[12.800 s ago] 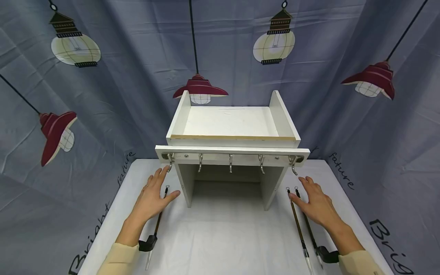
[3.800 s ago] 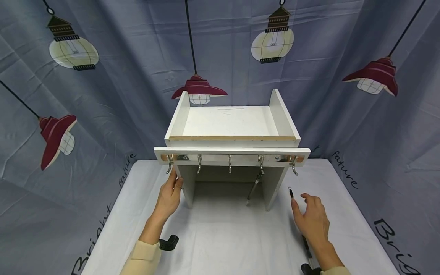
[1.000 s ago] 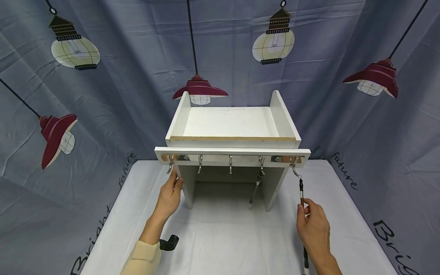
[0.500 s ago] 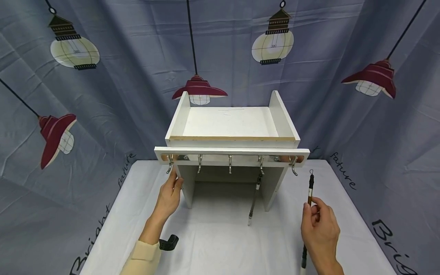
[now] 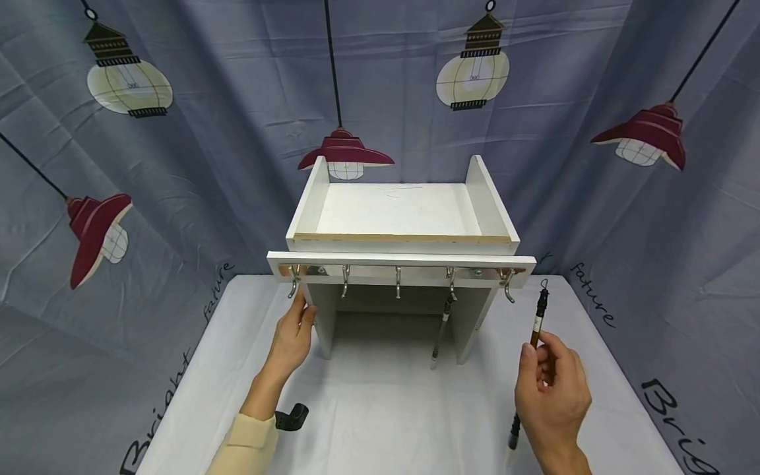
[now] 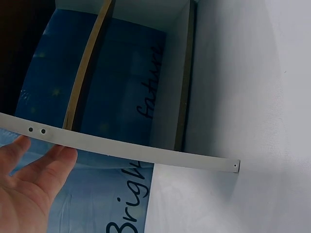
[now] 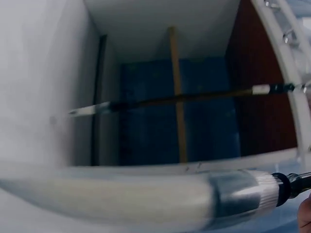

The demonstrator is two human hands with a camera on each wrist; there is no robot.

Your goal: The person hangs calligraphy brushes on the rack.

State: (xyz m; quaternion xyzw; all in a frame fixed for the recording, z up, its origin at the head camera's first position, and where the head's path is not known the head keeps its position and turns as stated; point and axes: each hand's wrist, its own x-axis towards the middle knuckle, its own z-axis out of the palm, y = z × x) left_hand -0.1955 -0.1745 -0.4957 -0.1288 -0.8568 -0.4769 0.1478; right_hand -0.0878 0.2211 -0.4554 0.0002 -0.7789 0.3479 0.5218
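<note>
My right hand (image 5: pixel 552 389) pinches the shaft of a calligraphy brush (image 5: pixel 539 313), its wire loop (image 5: pixel 543 284) uppermost and its pale tip down. This loop stands apart, to the right of the rightmost hook (image 5: pixel 508 289). A second calligraphy brush (image 5: pixel 441 333) hangs from the neighbouring hook, tip down; in the right wrist view this hanging brush (image 7: pixel 194 97) crosses behind the held brush's large blurred bristles (image 7: pixel 121 199). With its fingertips, my left hand (image 5: pixel 289 340) touches the left side panel of the white shelf (image 5: pixel 400 259); the left wrist view shows these fingers (image 6: pixel 58 167) against the panel's edge.
Three more hooks (image 5: pixel 398 284) along the shelf's front rail carry nothing. Above the rail is an open-topped tray (image 5: pixel 398 210). White cloth (image 5: pixel 380 422) covers the table, and a grey curtain (image 5: pixel 225 132) printed with lamps surrounds it. A black wrist camera (image 5: pixel 291 417) sits by the left sleeve.
A second ago the held brush's loop was at the rightmost hook; my right hand has since drawn it right and slightly up. The hanging brush swings slightly. My left hand stays in place.
</note>
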